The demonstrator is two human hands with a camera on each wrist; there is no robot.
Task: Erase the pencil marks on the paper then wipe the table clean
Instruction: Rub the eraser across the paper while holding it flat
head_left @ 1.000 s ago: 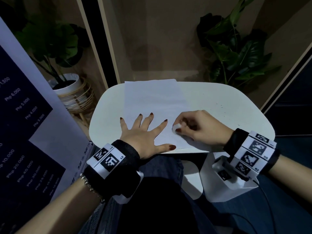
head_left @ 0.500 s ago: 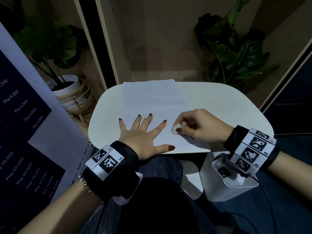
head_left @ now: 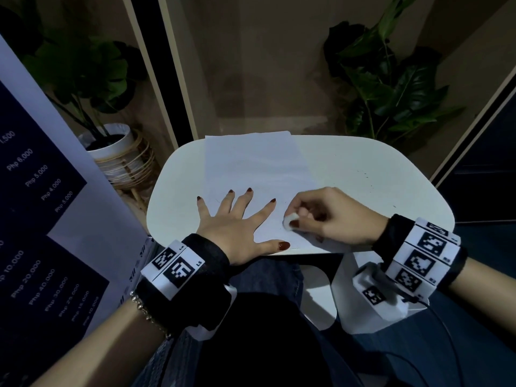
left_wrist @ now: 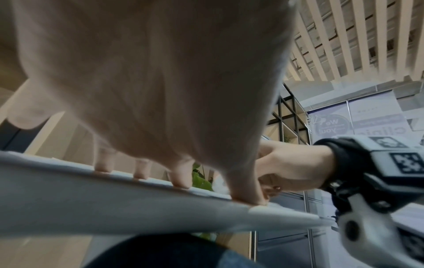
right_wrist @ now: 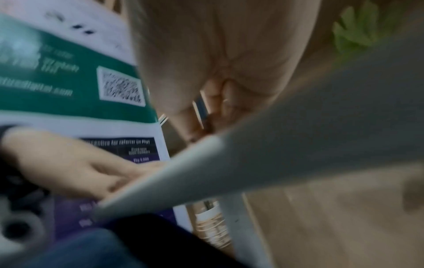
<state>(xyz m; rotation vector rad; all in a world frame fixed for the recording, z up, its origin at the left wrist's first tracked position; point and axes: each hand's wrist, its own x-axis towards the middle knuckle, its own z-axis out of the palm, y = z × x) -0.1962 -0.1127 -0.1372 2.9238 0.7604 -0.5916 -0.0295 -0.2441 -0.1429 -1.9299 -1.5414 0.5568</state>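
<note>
Near the table's (head_left: pixel 363 163) front edge, the right hand (head_left: pixel 332 216) pinches a small white eraser (head_left: pixel 290 219) between thumb and fingers, its tip down on the paper's (head_left: pixel 251 169) front right corner. Just to its left the left hand (head_left: pixel 234 222) lies flat, fingers spread, pinning the sheet — thumb along the front edge. The paper's long axis runs from front edge to back edge, so most of it lies beyond and left of the eraser — any marks there look too faint to make out.
</note>
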